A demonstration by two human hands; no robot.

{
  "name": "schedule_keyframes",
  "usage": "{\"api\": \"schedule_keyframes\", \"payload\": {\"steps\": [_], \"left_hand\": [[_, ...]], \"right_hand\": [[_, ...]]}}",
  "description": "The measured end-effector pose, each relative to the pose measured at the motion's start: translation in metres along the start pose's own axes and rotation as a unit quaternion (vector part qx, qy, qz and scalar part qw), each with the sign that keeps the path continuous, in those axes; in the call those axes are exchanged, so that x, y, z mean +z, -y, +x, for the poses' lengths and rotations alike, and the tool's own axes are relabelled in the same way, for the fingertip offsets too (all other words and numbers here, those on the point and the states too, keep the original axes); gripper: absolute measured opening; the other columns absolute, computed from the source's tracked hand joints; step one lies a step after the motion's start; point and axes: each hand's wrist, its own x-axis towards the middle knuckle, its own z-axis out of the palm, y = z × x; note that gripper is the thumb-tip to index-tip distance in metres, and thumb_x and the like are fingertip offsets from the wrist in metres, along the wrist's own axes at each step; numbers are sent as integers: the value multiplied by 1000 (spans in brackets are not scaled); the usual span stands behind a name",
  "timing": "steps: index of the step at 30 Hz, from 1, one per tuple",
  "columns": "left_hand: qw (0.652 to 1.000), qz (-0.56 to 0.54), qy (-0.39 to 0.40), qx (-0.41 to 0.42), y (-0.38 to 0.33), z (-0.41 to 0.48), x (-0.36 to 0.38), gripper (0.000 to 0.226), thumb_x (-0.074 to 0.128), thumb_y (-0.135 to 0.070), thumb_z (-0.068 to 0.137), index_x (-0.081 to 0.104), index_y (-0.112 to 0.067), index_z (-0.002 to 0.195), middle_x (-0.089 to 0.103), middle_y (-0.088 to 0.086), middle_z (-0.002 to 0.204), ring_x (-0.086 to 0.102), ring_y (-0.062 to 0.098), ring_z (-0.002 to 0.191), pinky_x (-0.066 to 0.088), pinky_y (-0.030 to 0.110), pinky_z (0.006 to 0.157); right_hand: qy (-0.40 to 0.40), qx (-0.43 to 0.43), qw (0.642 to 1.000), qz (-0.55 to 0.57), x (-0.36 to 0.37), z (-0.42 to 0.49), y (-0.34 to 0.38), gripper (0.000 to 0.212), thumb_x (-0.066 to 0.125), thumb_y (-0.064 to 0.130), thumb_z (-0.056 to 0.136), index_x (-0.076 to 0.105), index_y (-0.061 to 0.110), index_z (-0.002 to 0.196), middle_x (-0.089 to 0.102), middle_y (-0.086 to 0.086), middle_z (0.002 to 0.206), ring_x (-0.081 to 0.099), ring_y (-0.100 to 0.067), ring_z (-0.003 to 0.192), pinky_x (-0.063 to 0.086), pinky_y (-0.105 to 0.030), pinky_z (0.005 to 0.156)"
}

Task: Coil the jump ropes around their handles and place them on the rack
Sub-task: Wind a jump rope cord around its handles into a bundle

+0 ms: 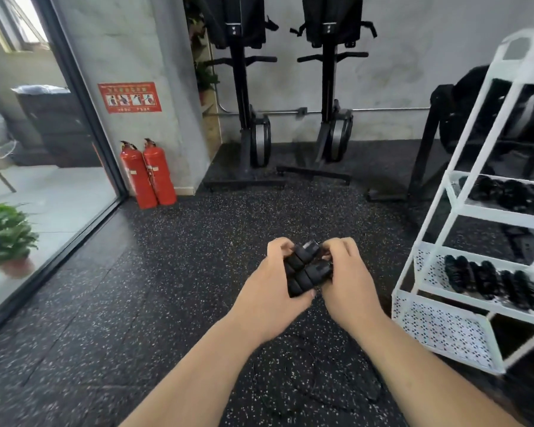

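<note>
I had both hands out in front of me, low over the speckled floor (182,272). My left hand (275,285) gripped the two black jump-rope handles (309,272) from the left, with its fingers curled over their far ends and the thumb under the near ends. The handles lay side by side, touching, and angled away toward the right. My right hand (349,282) was closed on them from the other side, fingers bent over the upper ends. That spot was blurred, so I could not tell whether those fingers also pinched the cord.

The rope (321,380) lay in loose loops on the floor beneath my forearms. The white rack (444,229) stood to my right, apart from my hands. Coiled ropes (490,282) were lined up on one of its shelves, with more on the shelf above. Two red fire extinguishers (148,177) stood by the wall on the left.
</note>
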Motion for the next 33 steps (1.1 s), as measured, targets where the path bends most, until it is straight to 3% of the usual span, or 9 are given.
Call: {"api": "schedule_keyframes", "payload": {"steps": [3, 7, 10, 13, 15, 20, 26, 30, 33], "left_hand": [[997, 3, 43, -60, 26, 3, 14, 87, 81, -43, 82, 27, -49, 151, 57, -18, 140, 63, 13, 120, 52, 40, 104], [990, -86, 18, -110, 46, 16, 25, 32, 76, -25, 87, 56, -40, 107, 72, -22, 112, 69, 3, 103, 56, 31, 98], [974, -166, -1, -156, 56, 23, 26, 31, 78, -19, 92, 57, -32, 110, 72, -32, 104, 67, -13, 93, 52, 19, 87], [971, -150, -43, -183, 63, 28, 23, 43, 80, -38, 87, 51, -40, 118, 72, -24, 110, 69, -5, 95, 58, 30, 85], [969, -142, -67, -191, 65, 31, 22, 41, 80, -43, 89, 48, -41, 115, 71, -22, 107, 70, -2, 92, 58, 31, 80], [974, -86, -88, -190, 69, 37, 23, 41, 71, -53, 93, 41, -48, 121, 64, -20, 122, 70, 3, 95, 61, 40, 84], [982, 16, -91, -167, 71, 41, 21, 49, 76, -41, 91, 39, -44, 123, 53, -22, 125, 66, 9, 99, 60, 41, 84], [984, 36, -88, -148, 73, 42, 23, 53, 76, -47, 92, 38, -44, 128, 52, -22, 131, 68, 14, 104, 58, 42, 87], [987, 58, -67, -135, 76, 43, 25, 55, 75, -43, 94, 35, -39, 131, 53, -18, 131, 69, 17, 104, 57, 39, 84]], "right_hand": [[101, 30, 993, -48, 24, -4, -20, 39, 67, 9, 90, 54, 28, 121, 41, 9, 130, 61, -21, 106, 53, -39, 85], [119, 38, 991, -58, 40, 17, -23, 46, 69, 15, 91, 56, 27, 133, 42, 6, 142, 44, -20, 132, 40, -32, 107], [50, 17, 998, -31, 45, 32, -14, 32, 67, 23, 95, 58, 36, 123, 46, 13, 131, 46, -12, 122, 38, -28, 98], [27, 73, 996, 49, 59, 37, -5, 15, 59, 43, 103, 57, 37, 116, 51, 14, 118, 56, -1, 99, 39, -15, 78], [64, 103, 989, 89, 69, 38, 0, 25, 59, 56, 100, 58, 36, 115, 58, 18, 110, 58, 4, 91, 38, -13, 71], [131, 120, 967, 184, 86, 40, 3, 21, 74, 48, 94, 68, 33, 108, 76, 17, 98, 69, 3, 91, 56, -35, 83], [91, 110, 979, 146, 87, 42, 0, 18, 77, 48, 91, 66, 40, 103, 73, 23, 94, 63, 13, 92, 44, -11, 72], [81, 149, 963, 212, 89, 40, -2, 18, 77, 46, 92, 72, 34, 104, 77, 19, 95, 69, 6, 92, 57, -29, 84], [94, 128, 972, 172, 86, 39, -1, 19, 73, 50, 93, 70, 33, 100, 75, 18, 91, 67, 9, 89, 52, -21, 77]]}}
